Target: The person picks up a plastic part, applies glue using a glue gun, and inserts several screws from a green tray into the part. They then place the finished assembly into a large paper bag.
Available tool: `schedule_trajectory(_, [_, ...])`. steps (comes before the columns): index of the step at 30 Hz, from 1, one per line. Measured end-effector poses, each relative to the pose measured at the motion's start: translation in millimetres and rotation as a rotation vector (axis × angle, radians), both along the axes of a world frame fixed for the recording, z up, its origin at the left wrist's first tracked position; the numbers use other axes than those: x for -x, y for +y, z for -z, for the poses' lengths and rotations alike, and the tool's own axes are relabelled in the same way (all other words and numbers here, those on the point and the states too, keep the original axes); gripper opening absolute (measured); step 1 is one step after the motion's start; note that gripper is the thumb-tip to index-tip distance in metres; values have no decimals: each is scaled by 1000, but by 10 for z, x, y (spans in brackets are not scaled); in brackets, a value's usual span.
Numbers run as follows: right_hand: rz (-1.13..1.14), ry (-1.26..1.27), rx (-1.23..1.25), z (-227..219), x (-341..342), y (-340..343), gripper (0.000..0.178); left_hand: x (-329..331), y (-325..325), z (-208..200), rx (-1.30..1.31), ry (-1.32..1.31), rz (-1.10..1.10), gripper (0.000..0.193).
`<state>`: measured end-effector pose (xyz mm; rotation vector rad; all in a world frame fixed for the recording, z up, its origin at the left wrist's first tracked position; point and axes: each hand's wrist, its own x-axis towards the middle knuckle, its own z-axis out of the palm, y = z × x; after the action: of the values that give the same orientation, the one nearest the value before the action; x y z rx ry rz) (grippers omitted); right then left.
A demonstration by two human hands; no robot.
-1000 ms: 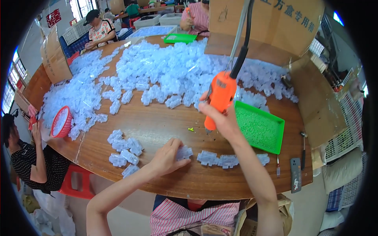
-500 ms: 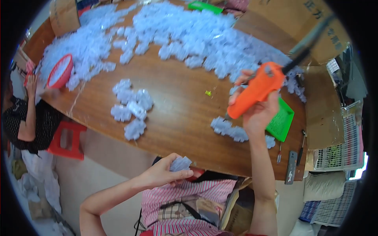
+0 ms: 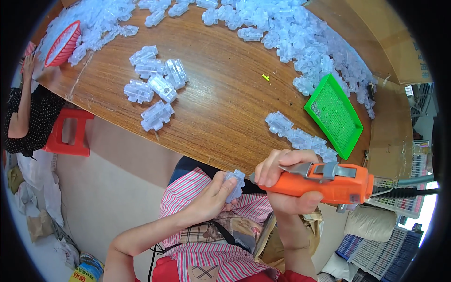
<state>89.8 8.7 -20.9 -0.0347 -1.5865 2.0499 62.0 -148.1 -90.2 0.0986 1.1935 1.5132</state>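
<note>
My left hand (image 3: pixel 218 195) grips a clear plastic part (image 3: pixel 235 184) in front of my apron. My right hand (image 3: pixel 286 181) is wrapped round an orange power screwdriver (image 3: pixel 324 182) with a metal lever on top. It lies level, its tip pointing left at the plastic part, a small gap between them. Behind it, a row of clear plastic parts (image 3: pixel 300 137) lies on the wooden table (image 3: pixel 221 94). A green tray (image 3: pixel 350 131) with small metal pieces, seemingly screws, is next to that row.
A large heap of clear parts (image 3: pixel 300 42) covers the far side. Several more parts (image 3: pixel 157 115) lie left of centre. A pink basket (image 3: pixel 70 44) stands far left, near another person's arm (image 3: pixel 21 117) and a red stool (image 3: pixel 70 134). Cables (image 3: pixel 404 191) trail right from the screwdriver.
My right hand has brought the screwdriver down and toward me, turning it level beside the part. My left hand has shifted slightly right. The view has tilted downward.
</note>
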Motion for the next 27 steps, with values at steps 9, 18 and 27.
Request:
schedule_trajectory(9, [-75,35,-51,160,27,-32,77,11,62,-43,19,56,-27,23])
schedule_trajectory(18, [-193,-22,-164,76,16,-42,69,-12,50,-9,41,280,-69,27])
schedule_trajectory(27, [-227,-15,-19,-109,34,77,81,-26,43,9,136,577,-6,36])
